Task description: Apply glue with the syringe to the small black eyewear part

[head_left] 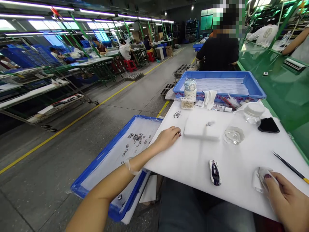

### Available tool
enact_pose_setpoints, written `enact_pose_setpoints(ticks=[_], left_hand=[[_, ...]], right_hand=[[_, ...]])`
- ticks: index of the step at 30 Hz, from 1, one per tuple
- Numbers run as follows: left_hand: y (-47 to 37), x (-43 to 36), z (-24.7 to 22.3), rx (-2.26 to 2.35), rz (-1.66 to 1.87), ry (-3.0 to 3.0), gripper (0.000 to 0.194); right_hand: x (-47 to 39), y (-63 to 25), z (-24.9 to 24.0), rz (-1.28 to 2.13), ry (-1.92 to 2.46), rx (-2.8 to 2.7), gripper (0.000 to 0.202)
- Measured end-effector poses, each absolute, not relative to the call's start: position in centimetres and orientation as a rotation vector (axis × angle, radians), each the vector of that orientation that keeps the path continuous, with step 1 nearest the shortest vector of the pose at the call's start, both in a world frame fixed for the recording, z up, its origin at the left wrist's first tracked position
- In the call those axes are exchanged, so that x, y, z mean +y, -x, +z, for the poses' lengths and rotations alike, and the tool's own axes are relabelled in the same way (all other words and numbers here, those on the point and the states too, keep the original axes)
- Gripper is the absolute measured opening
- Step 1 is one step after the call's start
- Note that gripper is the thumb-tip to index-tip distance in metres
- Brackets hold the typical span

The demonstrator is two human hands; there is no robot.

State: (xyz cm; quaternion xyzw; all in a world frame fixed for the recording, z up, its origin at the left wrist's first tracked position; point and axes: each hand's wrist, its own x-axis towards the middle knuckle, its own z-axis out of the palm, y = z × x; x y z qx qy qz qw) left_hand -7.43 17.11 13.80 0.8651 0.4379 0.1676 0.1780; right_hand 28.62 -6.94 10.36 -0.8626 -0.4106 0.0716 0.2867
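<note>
My right hand (283, 193) is closed on a crumpled white cloth (259, 178) at the right front of the white tabletop (178, 170). Dark tweezers (289, 166) with a yellow end lie just beyond it. A white toy car (214, 172) with a dark middle stands between my hands near the front edge. My left hand (167, 138) rests at the table's left edge, its fingers bent and held together. Something small and dark shows at its fingertips, too small to make out. Beyond that hand is a white foam block (200, 129), with small black rings (177, 114) farther back.
Around the table's back are a glass dish (233, 135), a black pad (268, 125), cotton swabs (187, 103), a lidded jar (190, 90) and a blue tray (256, 85). Another blue tray (101, 161) with scattered rings sits lower left. A person in black (218, 50) sits ahead.
</note>
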Motion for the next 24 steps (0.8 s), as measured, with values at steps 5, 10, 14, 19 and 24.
enact_pose_setpoints(ticks=[5,10,14,19,24], left_hand=[[9.0,15.3,14.7,1.351,0.297,-2.534,0.054],[9.8,13.6,14.3,1.323,0.046,-2.552,0.073],[9.9,12.4,13.9,1.267,-0.058,-2.558,0.077],[10.1,11.3,14.1,1.211,-0.123,-2.593,0.079],[10.9,11.2,14.5,1.202,-0.086,-2.615,0.078]], right_hand=[[-6.7,-27.1,12.2,0.294,2.258,-1.009,0.049],[-6.8,-26.9,12.0,0.258,2.196,-1.003,0.044],[-7.0,-26.9,11.8,0.230,2.149,-1.010,0.041],[-7.3,-26.9,11.8,0.213,2.136,-1.041,0.041],[-8.0,-26.2,11.9,0.213,2.119,-0.968,0.029]])
